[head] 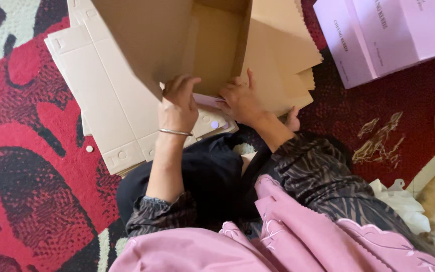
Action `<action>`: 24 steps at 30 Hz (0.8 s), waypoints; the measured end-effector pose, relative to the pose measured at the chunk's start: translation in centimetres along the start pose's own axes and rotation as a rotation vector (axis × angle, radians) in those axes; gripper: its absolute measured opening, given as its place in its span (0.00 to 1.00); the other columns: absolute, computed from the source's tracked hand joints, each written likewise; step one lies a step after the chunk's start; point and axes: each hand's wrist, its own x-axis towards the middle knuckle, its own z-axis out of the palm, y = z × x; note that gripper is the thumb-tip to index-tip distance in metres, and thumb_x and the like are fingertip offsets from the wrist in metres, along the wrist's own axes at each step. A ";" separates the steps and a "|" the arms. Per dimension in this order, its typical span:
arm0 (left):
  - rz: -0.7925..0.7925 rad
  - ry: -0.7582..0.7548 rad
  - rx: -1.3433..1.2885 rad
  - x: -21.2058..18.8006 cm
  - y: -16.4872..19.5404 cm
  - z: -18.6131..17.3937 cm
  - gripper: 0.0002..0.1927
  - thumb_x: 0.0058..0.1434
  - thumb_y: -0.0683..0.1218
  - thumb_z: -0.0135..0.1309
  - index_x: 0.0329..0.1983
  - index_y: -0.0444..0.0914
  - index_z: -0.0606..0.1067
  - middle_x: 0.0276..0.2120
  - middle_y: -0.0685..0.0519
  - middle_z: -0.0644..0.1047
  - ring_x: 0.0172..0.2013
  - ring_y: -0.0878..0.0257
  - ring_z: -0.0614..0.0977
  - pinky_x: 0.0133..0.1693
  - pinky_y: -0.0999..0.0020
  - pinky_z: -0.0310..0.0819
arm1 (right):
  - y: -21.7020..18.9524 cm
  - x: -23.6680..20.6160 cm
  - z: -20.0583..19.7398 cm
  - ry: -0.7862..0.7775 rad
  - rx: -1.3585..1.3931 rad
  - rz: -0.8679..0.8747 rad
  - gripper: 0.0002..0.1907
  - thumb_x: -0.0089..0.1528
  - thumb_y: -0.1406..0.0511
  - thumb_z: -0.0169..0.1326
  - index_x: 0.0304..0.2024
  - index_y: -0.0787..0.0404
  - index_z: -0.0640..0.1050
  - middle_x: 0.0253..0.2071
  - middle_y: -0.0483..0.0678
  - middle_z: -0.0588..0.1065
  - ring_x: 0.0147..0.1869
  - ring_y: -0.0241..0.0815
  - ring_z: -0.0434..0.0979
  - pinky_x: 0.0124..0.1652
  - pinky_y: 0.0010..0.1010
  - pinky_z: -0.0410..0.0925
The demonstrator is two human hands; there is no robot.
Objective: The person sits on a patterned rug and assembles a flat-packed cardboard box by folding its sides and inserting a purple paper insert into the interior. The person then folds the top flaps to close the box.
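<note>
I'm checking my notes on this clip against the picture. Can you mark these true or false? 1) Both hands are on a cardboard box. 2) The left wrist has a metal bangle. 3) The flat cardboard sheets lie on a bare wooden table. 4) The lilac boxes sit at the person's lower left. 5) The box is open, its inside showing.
1) True: the left hand and right hand both grip the lower edge of the cardboard box.
2) True: a thin metal bangle circles it.
3) False: the flat cardboard sheets lie on a red patterned carpet.
4) False: the lilac boxes are at upper right.
5) True.
</note>
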 end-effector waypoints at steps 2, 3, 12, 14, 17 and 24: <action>-0.144 -0.029 0.011 0.0 -0.3 -1.7 0.18 0.62 0.33 0.49 0.52 0.41 0.76 0.54 0.50 0.80 0.51 0.49 0.80 0.50 0.57 0.76 | -0.3 -0.3 -0.8 -0.036 0.035 0.034 0.17 0.55 0.53 0.63 0.39 0.55 0.79 0.40 0.46 0.76 0.59 0.50 0.73 0.70 0.67 0.37; -0.129 -0.016 0.049 -0.1 -0.5 -2.3 0.18 0.61 0.33 0.49 0.52 0.42 0.77 0.54 0.51 0.79 0.52 0.49 0.81 0.50 0.57 0.77 | -0.8 -0.3 -1.0 0.037 0.048 -0.008 0.19 0.55 0.53 0.63 0.42 0.56 0.80 0.42 0.47 0.76 0.59 0.50 0.73 0.69 0.67 0.37; -0.294 -0.065 0.382 -0.6 -2.7 -1.4 0.23 0.57 0.34 0.48 0.56 0.39 0.76 0.64 0.47 0.70 0.44 0.44 0.83 0.40 0.50 0.77 | -1.2 0.4 -3.0 0.064 0.138 0.018 0.08 0.61 0.63 0.62 0.44 0.51 0.83 0.43 0.43 0.80 0.59 0.42 0.74 0.73 0.69 0.34; -0.396 -0.085 0.446 0.1 -3.1 -0.2 0.16 0.65 0.38 0.49 0.54 0.41 0.77 0.65 0.51 0.69 0.43 0.46 0.84 0.40 0.50 0.78 | -0.3 0.8 -3.9 0.091 0.149 -0.004 0.06 0.60 0.64 0.62 0.40 0.52 0.83 0.41 0.42 0.80 0.63 0.43 0.73 0.71 0.70 0.34; -0.351 -0.058 0.477 0.5 -3.1 1.3 0.10 0.60 0.41 0.51 0.42 0.44 0.80 0.63 0.49 0.70 0.39 0.47 0.84 0.37 0.54 0.79 | 1.3 1.0 -5.7 0.050 0.128 -0.058 0.06 0.60 0.65 0.62 0.40 0.52 0.83 0.40 0.42 0.80 0.65 0.46 0.72 0.69 0.73 0.33; -0.109 0.139 0.462 1.6 -1.1 1.4 0.06 0.59 0.43 0.54 0.40 0.42 0.78 0.48 0.52 0.76 0.36 0.53 0.84 0.35 0.59 0.77 | 2.9 0.8 -9.7 -0.005 0.193 -0.044 0.10 0.59 0.65 0.62 0.44 0.52 0.83 0.40 0.43 0.80 0.68 0.48 0.70 0.68 0.75 0.32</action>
